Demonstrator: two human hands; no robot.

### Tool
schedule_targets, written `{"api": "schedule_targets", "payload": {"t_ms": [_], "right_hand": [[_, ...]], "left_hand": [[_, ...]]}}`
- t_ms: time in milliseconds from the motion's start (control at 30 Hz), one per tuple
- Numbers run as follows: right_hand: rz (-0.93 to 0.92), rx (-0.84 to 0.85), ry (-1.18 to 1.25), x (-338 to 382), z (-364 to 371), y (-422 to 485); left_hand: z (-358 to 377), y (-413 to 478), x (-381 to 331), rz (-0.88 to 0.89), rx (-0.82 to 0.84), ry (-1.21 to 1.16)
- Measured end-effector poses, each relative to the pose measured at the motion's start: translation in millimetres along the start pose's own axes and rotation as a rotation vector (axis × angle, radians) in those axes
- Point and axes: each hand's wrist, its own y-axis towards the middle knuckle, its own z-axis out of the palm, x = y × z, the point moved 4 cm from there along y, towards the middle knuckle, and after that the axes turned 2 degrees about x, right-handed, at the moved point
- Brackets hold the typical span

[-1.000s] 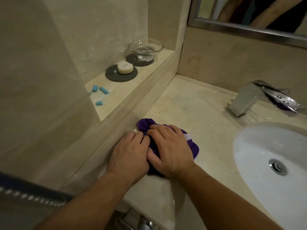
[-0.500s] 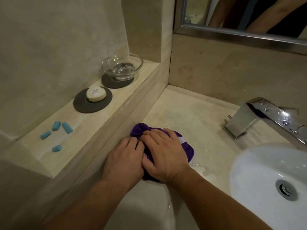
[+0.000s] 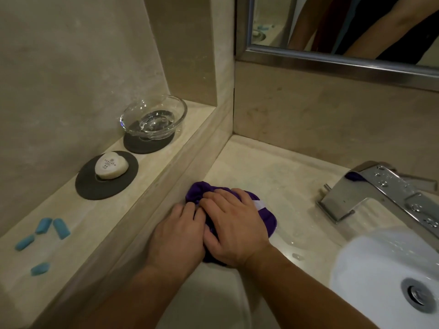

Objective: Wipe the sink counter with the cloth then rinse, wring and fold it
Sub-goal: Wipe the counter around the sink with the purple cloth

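A bunched purple cloth (image 3: 266,219) with a white tag lies on the wet beige sink counter (image 3: 273,176), against the foot of the side ledge. My right hand (image 3: 235,226) lies on top of it, with the fingers bent over the bunched fabric and the thumb tucked at its near side. My left hand (image 3: 178,233) rests beside it, its fingertips touching the cloth's left edge. Most of the cloth is hidden under my hands. The white sink basin (image 3: 380,269) is at the lower right.
A chrome faucet (image 3: 370,191) stands right of the cloth, beaded with water. The raised ledge (image 3: 95,222) on the left carries a glass dish (image 3: 154,117), a soap bar (image 3: 111,165) on a dark coaster and several blue pieces (image 3: 42,236). A mirror (image 3: 332,24) hangs above the back wall.
Both hands keep the same hold and have edged the cloth slightly toward the back corner along the ledge. My view has shifted, so the ledge and faucet sit lower in frame.
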Motion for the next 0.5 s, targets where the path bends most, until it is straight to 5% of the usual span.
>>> {"api": "schedule_targets", "payload": {"t_ms": [500], "right_hand": [[0.141,-0.038,-0.036,-38,-9,33]], "left_hand": [[-8,73,-14,0.087,0.053,0.146]]}}
